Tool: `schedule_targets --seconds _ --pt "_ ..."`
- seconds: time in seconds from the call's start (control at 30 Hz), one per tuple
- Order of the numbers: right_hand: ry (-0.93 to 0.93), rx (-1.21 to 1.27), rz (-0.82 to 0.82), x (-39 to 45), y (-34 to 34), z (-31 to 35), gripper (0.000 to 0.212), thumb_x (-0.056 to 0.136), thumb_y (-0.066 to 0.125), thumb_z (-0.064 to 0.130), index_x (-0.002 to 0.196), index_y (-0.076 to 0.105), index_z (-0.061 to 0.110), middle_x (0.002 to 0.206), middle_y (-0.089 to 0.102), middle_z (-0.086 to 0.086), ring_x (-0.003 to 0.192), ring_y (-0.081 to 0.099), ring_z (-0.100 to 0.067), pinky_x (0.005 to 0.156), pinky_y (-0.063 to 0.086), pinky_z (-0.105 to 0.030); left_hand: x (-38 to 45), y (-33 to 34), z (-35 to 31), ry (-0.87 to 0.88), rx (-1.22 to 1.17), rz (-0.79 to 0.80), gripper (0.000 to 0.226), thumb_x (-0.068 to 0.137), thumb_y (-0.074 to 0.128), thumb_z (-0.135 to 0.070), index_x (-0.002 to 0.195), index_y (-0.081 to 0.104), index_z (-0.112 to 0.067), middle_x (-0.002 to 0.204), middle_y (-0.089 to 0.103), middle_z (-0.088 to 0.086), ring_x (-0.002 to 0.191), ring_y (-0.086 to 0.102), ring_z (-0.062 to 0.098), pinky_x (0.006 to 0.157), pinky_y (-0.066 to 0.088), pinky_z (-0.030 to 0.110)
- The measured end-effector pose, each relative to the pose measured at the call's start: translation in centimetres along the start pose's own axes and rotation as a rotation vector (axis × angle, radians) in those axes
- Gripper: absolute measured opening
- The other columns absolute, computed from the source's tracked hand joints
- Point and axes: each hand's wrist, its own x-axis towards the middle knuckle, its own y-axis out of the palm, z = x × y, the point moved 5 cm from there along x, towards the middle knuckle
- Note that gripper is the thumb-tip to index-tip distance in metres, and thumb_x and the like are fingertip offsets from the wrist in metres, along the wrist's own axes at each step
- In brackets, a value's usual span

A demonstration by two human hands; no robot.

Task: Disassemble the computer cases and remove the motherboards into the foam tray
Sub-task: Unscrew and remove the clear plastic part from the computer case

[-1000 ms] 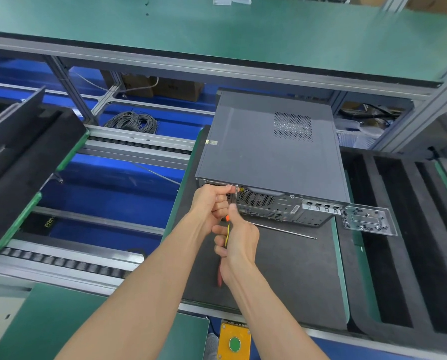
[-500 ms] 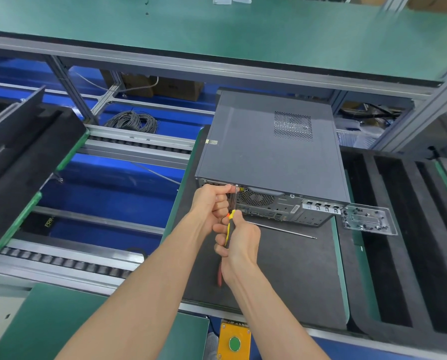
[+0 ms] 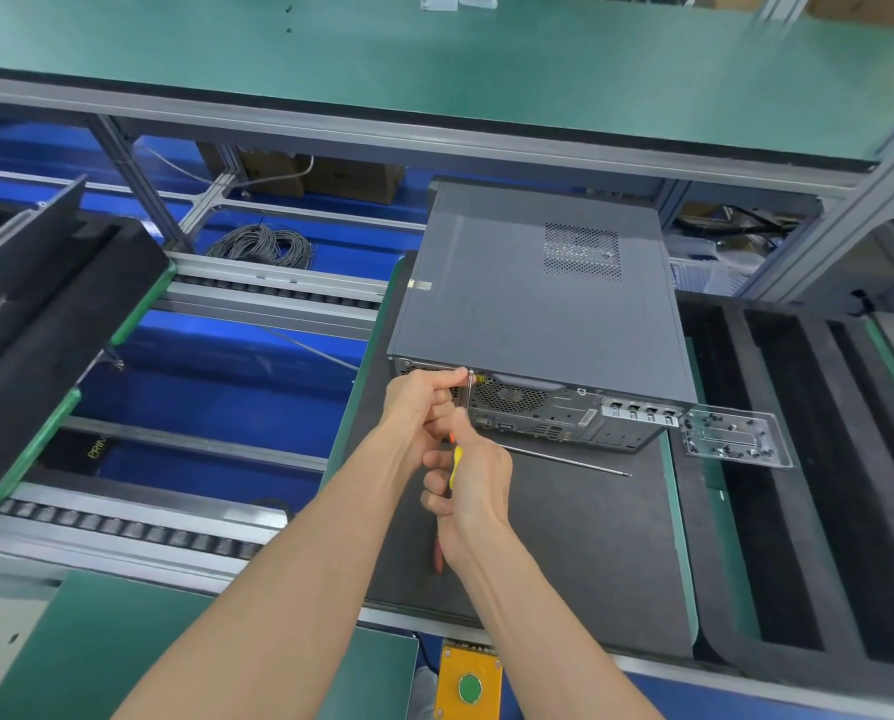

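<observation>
A dark grey computer case (image 3: 533, 304) lies flat on a black mat (image 3: 580, 537), its rear panel with fan grille and ports facing me. My right hand (image 3: 473, 493) grips a screwdriver with a yellow and orange handle (image 3: 455, 462); its metal shaft points up to the rear panel's upper left edge. My left hand (image 3: 424, 402) is curled around the shaft near the tip, against the case. A black foam tray (image 3: 819, 459) with long slots lies to the right of the case.
A clear plastic dish with small screws (image 3: 730, 433) sits at the case's right rear corner. A thin metal rod (image 3: 564, 459) lies on the mat. Another black foam tray (image 3: 34, 345) rests tilted on the left rollers. A yellow box with a green button (image 3: 468, 685) is below.
Both hands stay at the same spot on the rear panel. The right hand has shifted slightly on the screwdriver handle; the case has not moved.
</observation>
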Motion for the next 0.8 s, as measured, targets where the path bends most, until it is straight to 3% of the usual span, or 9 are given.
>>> schedule_targets --seconds 0.13,0.27,0.33,0.4,0.5,0.57,0.63,0.73,0.8 --pt "0.017 0.0 -0.037 0.18 -0.24 -0.06 0.04 0.106 0.04 0.034 0.086 0.059 0.004 0.055 0.058 -0.01 0.037 0.035 -0.012 0.036 0.019 -0.018 -0.23 -0.08 -0.04 0.004 0.035 -0.028 0.013 0.088 0.072 -0.014 0.095 0.073 -0.003 0.054 0.02 -0.005 0.043 0.014 0.009 0.042 0.012 0.019" --pt "-0.007 -0.035 -0.03 0.04 -0.24 -0.05 0.024 0.098 0.06 0.025 0.089 0.061 0.003 0.055 0.055 -0.005 0.038 0.035 -0.012 0.035 0.021 -0.019 0.01 -0.01 -0.02 0.025 0.025 -0.034 0.022 0.087 0.072 -0.011 0.106 0.07 0.002 0.052 0.022 -0.006 0.043 0.015 0.008 0.046 0.012 0.025" --pt "0.0 -0.014 -0.018 -0.04 -0.11 -0.13 0.028 0.099 0.06 0.031 0.095 0.062 0.004 0.055 0.054 -0.005 0.039 0.034 -0.012 0.035 0.021 -0.018 0.03 0.07 -0.08 0.029 0.023 -0.034 0.023 0.088 0.072 -0.011 0.107 0.069 0.001 0.052 0.022 -0.006 0.042 0.016 0.008 0.045 0.011 0.024" --pt "0.02 0.021 -0.022 0.06 -0.11 -0.24 0.039 0.103 0.048 0.039 0.093 0.06 0.004 0.055 0.055 -0.008 0.037 0.035 -0.013 0.036 0.02 -0.018 -0.02 0.0 -0.1 0.009 0.054 -0.026 0.013 0.088 0.073 -0.014 0.092 0.071 -0.003 0.051 0.021 -0.005 0.04 0.016 0.009 0.039 0.014 0.019" --pt "0.025 0.009 -0.042 0.19 -0.31 -0.21 0.038 0.106 0.042 0.032 0.092 0.06 0.001 0.053 0.055 -0.006 0.037 0.036 -0.013 0.035 0.02 -0.017 0.0 -0.35 0.02 0.003 0.092 -0.037 0.02 0.087 0.074 -0.017 0.069 0.069 -0.009 0.051 0.022 -0.005 0.042 0.016 0.01 0.037 0.017 0.019" --pt "0.001 -0.008 -0.035 0.1 -0.35 0.0 0.029 0.102 0.052 0.026 0.086 0.059 0.003 0.052 0.054 -0.004 0.038 0.035 -0.013 0.035 0.02 -0.018 -0.02 -0.25 -0.05 0.027 0.031 -0.033 0.01 0.087 0.073 -0.013 0.084 0.075 -0.003 0.053 0.022 -0.005 0.045 0.014 0.009 0.042 0.012 0.022" --pt "-0.011 -0.021 -0.022 -0.1 -0.25 0.1 0.025 0.098 0.061 0.025 0.085 0.06 0.004 0.054 0.053 -0.004 0.038 0.034 -0.012 0.035 0.021 -0.018 0.11 -0.2 0.11 0.028 0.0 -0.037 0.009 0.087 0.072 -0.01 0.086 0.075 -0.002 0.055 0.021 -0.005 0.046 0.014 0.009 0.048 0.01 0.025" --pt "0.018 0.036 -0.023 -0.15 -0.18 -0.1 0.039 0.103 0.05 0.038 0.085 0.06 0.005 0.055 0.055 -0.008 0.037 0.035 -0.012 0.035 0.02 -0.018 0.1 -0.22 0.28 0.0 -0.015 -0.03 0.012 0.09 0.068 -0.013 0.085 0.074 -0.004 0.054 0.02 -0.005 0.043 0.015 0.009 0.04 0.015 0.019" --pt "0.033 0.049 -0.042 -0.01 -0.32 -0.21 0.044 0.106 0.042 0.035 0.082 0.06 0.004 0.054 0.056 -0.008 0.036 0.036 -0.013 0.035 0.019 -0.018 0.02 -0.21 0.2 -0.004 -0.012 -0.025 0.013 0.092 0.065 -0.014 0.092 0.071 -0.002 0.052 0.021 -0.006 0.041 0.015 0.009 0.038 0.017 0.018"
